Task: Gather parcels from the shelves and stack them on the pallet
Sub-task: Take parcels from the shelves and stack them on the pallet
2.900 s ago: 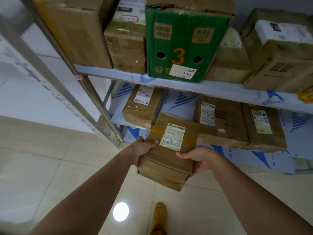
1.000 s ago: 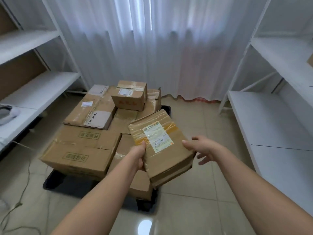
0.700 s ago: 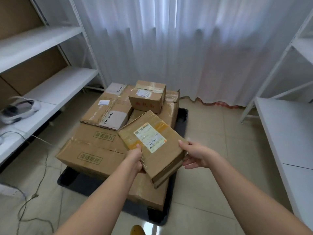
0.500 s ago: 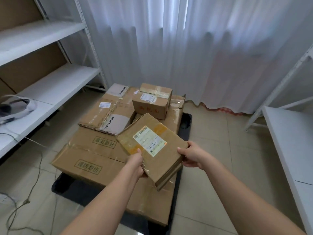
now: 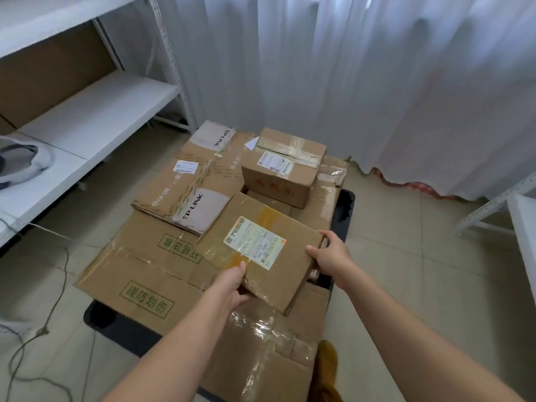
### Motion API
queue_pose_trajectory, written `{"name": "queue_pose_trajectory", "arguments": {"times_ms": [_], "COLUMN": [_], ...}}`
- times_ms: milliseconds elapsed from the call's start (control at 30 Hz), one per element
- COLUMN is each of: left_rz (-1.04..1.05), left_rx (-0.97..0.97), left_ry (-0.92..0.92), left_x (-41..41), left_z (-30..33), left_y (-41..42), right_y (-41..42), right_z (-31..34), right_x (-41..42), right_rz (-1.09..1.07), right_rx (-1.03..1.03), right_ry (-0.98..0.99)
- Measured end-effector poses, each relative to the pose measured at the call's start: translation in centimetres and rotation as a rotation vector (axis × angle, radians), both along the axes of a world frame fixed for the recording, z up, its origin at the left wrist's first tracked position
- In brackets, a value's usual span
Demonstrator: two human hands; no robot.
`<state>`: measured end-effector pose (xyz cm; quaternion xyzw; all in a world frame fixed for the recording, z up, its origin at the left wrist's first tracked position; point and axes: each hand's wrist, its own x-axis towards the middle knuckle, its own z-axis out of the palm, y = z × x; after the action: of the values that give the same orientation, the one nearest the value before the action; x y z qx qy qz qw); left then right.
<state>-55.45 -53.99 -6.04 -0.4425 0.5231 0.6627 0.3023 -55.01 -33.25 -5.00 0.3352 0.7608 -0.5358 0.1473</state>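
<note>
I hold a flat brown taped parcel (image 5: 258, 248) with a white and yellow label, tilted, low over the stack on the black pallet (image 5: 345, 210). My left hand (image 5: 232, 288) grips its near left corner, thumb on top. My right hand (image 5: 329, 256) grips its right edge. Under it lie several cardboard boxes: a large box with green print (image 5: 139, 274), a TP-LINK box (image 5: 191, 181) on top at the left, and a small taped box (image 5: 282, 166) at the back. Whether the parcel touches the boxes below I cannot tell.
White shelving (image 5: 87, 111) runs along the left, with a grey-white headset (image 5: 20, 163) on its lower board. Another white shelf (image 5: 522, 221) stands at the right. White curtains (image 5: 348, 68) hang behind the pallet. A cable (image 5: 43, 329) trails over the tiled floor at the left.
I turned from the stocked shelf with the parcel and walked up to the pallet. The parcel has come down lower over the stack, and my right hand has closed on its right edge.
</note>
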Motion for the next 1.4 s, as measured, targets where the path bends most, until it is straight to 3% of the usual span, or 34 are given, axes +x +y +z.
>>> {"name": "queue_pose_trajectory", "arguments": {"times_ms": [233, 533, 700, 833, 967, 1400], "left_rz": [0.162, 0.32, 0.243, 0.238, 0.303, 0.072], "left_rx": [-0.102, -0.115, -0.167, -0.181, -0.285, -0.307], "left_ry": [-0.081, -0.054, -0.036, -0.065, 0.029, -0.045], "left_x": [-6.6, -16.8, -19.7, -20.5, -21.5, -22.2], "left_z": [-6.6, -15.7, -18.8, -19.8, -20.0, -18.8], "left_y": [2.5, 7.8, 9.6, 10.4, 10.5, 9.7], "right_y": [2.3, 6.8, 7.2, 7.3, 7.7, 8.2], "right_z": [-7.8, -16.2, -18.7, -19.7, -19.2, -17.3], "right_x": [-9.3, -19.4, -21.0, -21.5, -22.2, -22.1], "right_rz": [0.163, 0.163, 0.144, 0.205, 0.229, 0.251], "right_rx": [-0.05, -0.043, -0.115, -0.161, -0.211, -0.243], "right_ry": [-0.111, -0.112, -0.178, -0.214, -0.216, -0.26]}}
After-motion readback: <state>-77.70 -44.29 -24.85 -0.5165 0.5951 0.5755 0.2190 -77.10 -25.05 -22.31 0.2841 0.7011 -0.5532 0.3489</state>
